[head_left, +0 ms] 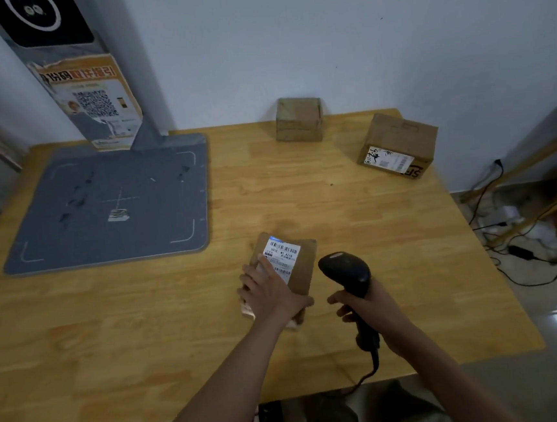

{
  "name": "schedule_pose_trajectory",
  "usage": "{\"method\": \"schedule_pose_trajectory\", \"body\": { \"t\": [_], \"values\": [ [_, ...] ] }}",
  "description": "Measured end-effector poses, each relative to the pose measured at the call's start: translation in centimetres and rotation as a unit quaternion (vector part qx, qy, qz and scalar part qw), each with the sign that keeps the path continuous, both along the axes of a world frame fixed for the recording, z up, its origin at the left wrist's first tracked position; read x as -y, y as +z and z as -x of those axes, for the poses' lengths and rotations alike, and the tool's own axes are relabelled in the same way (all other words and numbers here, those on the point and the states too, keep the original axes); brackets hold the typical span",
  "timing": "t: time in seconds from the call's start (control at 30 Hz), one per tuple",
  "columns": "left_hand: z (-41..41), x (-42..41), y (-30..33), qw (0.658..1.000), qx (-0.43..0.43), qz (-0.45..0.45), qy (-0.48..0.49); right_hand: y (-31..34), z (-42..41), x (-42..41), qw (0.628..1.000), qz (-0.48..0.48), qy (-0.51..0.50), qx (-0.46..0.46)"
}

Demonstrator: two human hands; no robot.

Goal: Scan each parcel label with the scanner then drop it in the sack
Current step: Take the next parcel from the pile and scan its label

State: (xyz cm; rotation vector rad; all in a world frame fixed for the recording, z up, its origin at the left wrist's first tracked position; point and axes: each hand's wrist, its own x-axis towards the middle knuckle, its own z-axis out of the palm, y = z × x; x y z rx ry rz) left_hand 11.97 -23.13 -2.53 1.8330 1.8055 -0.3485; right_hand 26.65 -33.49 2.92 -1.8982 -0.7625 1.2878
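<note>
A flat brown parcel lies on the wooden table, its white barcode label facing up and lit by the scanner's light. My left hand holds the parcel's near left part, fingers over the top and thumb at its right edge. My right hand grips the handle of a black corded scanner, whose head points at the label from just to the right. Two more cardboard parcels stand farther back: one by the wall, one labelled at the far right. No sack is in view.
A grey scanning mat with a post and poster fills the table's left side. Cables and a power strip lie on the floor to the right. The scanner's cord hangs over the table's near edge.
</note>
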Motion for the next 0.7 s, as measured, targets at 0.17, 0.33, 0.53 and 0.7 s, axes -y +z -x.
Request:
{"method": "schedule_pose_trajectory", "body": {
  "t": [0.17, 0.33, 0.53, 0.7],
  "values": [
    [2.4, -1.9, 0.1, 0.996, -0.038, 0.032, -0.076, 2.9, -1.1, -1.9, 0.986, -0.023, 0.084, 0.143],
    [4.7, -2.5, 0.4, 0.995, -0.001, 0.019, -0.096, 5.7, -0.3, -4.2, 0.955, -0.054, 0.171, 0.237],
    [8.5, -5.0, 3.6, 0.958, -0.076, -0.09, -0.26, 8.6, -0.2, -6.8, 0.885, -0.042, 0.289, 0.363],
    [11.5, -6.5, 7.5, 0.924, -0.129, -0.178, -0.313, 9.4, 1.0, -7.6, 0.835, -0.026, 0.36, 0.415]
  ]
}}
